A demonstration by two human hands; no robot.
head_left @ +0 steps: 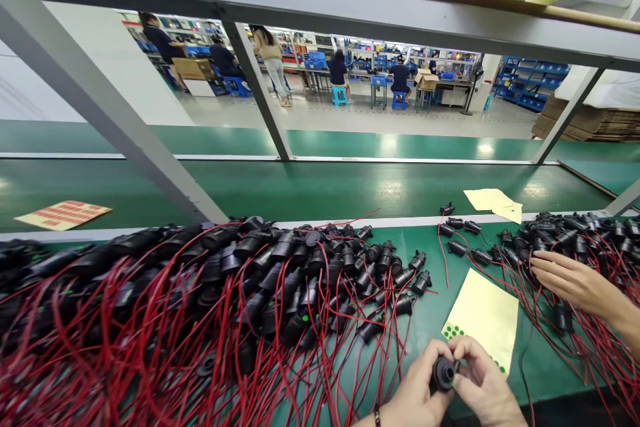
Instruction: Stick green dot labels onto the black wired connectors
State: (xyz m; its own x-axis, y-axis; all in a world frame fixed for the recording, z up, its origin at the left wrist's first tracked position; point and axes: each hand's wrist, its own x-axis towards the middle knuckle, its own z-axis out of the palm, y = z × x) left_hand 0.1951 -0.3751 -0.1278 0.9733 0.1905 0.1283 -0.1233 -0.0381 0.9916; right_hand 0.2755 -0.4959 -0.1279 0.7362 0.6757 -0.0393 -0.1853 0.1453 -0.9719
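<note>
Two hands on one black round part [444, 373], low centre, just above the near table [425, 320] edge.
Left hand [417, 390] cupping from below, fingers closed on the part; right hand [483, 383] pinching at its front, fingers closed on it too. Best kept square to view, grip firm on the body, clear of any red lead. Green-dot sticker sheet [483, 317] just beside, right. Big pile of wired parts [200, 293] crowding left; another person's hand [575, 280] on the right-hand pile [575, 233]. Open room only in the narrow green strip between piles; near edge close, little slack for dropping.
</note>
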